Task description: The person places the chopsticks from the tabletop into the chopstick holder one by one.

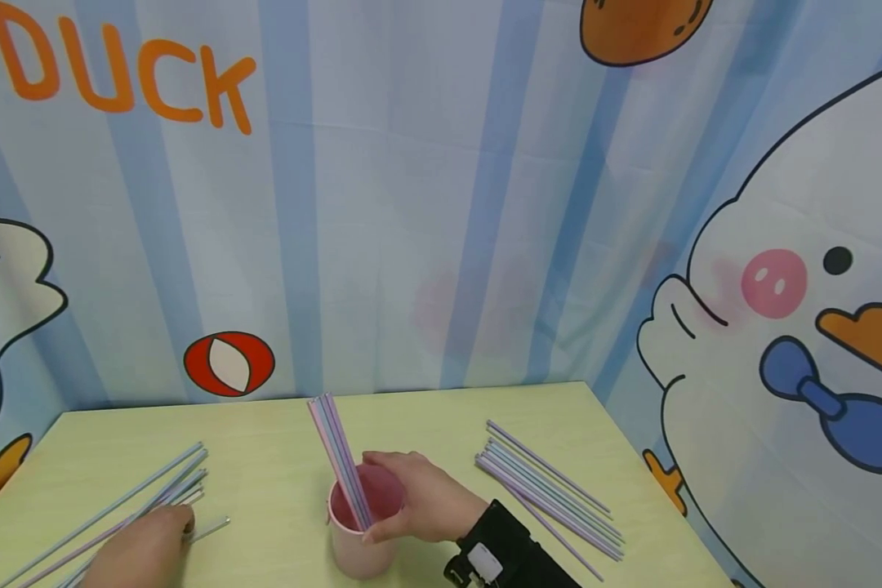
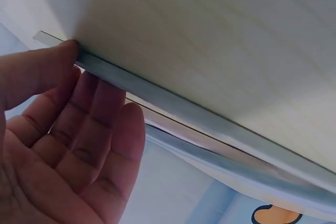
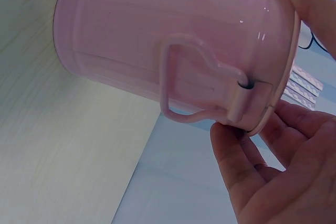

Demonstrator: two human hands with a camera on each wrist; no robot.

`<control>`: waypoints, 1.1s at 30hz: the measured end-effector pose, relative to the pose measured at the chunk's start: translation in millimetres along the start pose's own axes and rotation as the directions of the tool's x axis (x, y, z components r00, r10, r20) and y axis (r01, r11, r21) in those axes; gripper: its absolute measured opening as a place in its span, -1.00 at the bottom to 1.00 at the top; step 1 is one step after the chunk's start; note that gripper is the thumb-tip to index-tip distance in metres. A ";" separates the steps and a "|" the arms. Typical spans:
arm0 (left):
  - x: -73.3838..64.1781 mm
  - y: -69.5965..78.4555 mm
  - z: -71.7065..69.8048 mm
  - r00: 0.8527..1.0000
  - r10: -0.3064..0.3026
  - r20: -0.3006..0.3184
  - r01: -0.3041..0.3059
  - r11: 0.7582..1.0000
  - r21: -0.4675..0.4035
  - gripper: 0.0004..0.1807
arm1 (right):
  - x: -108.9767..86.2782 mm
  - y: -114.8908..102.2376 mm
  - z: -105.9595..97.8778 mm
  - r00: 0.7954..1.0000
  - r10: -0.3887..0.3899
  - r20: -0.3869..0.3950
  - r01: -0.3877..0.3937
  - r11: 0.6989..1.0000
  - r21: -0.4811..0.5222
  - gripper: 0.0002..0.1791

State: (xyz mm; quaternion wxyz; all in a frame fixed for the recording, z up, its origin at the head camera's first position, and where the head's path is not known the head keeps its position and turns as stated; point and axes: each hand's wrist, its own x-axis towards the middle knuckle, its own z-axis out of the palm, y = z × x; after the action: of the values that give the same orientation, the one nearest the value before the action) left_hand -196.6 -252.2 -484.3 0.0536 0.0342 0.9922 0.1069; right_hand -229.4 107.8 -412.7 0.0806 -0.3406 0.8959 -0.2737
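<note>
A pink metal bucket stands on the table with several pastel straws leaning inside it. My right hand grips the bucket by its rim. Seen from the right wrist, the wire handle hangs at the bucket's side, with the right-hand fingertips touching near the rim. Over a loose group of straws at the table's left is my left hand. In the left wrist view, its thumb and fingers pinch one grey-blue straw near its end; other straws lie beyond it.
Another bunch of pastel straws lies slanted on the right of the pale yellow table. A curtain printed with cartoon ducks and blue stripes hangs behind the table's far edge.
</note>
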 end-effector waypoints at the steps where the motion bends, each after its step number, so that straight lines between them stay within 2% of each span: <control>1: 0.5 0.9 0.4 1.000 0.007 0.006 -0.007 1.000 -0.001 -0.91 | -0.1 0.1 0.1 1.000 0.001 0.000 -0.001 1.000 -0.001 0.02; 9: 5.8 11.4 3.0 1.000 0.005 0.026 -0.005 1.000 0.003 -0.79 | -1.0 -0.2 -0.1 1.000 0.002 -0.001 -0.002 1.000 0.002 0.03; 11: 7.2 12.3 4.1 0.999 0.027 0.025 -0.027 1.000 -0.001 -0.74 | -0.8 -0.3 0.1 1.000 0.003 0.000 -0.003 1.000 0.004 0.02; 16: 6.6 20.7 0.6 0.997 0.080 -0.021 -0.080 0.997 0.014 -0.73 | 0.1 -0.2 0.8 1.000 0.016 0.005 -0.016 1.000 0.006 0.02; 21: 7.1 36.1 -13.1 0.985 0.129 -0.114 -0.124 0.991 0.054 -0.76 | 0.5 0.7 0.7 1.000 0.001 0.001 -0.001 1.000 -0.002 0.02; 24: 7.5 44.3 -24.4 0.977 0.150 -0.151 -0.146 0.989 0.035 -0.79 | 0.9 0.8 0.7 1.000 -0.002 0.001 0.002 1.000 -0.003 0.02; 30: 7.7 56.8 -50.9 0.969 0.150 -0.197 -0.167 0.983 -0.071 -0.77 | 0.9 0.2 0.5 1.000 0.010 0.003 -0.010 1.000 0.004 0.02; 33: 7.1 61.6 -66.2 0.972 0.116 -0.203 -0.144 0.981 -0.131 -0.74 | 0.8 0.3 0.8 1.000 0.014 0.003 -0.014 1.000 0.008 0.02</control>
State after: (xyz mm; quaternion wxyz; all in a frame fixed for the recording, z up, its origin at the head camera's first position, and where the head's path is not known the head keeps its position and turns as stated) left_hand -207.7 -205.4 -407.4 -0.0485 0.0846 0.9779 0.1849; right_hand -229.9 107.1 -413.5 0.0850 -0.3346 0.8969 -0.2763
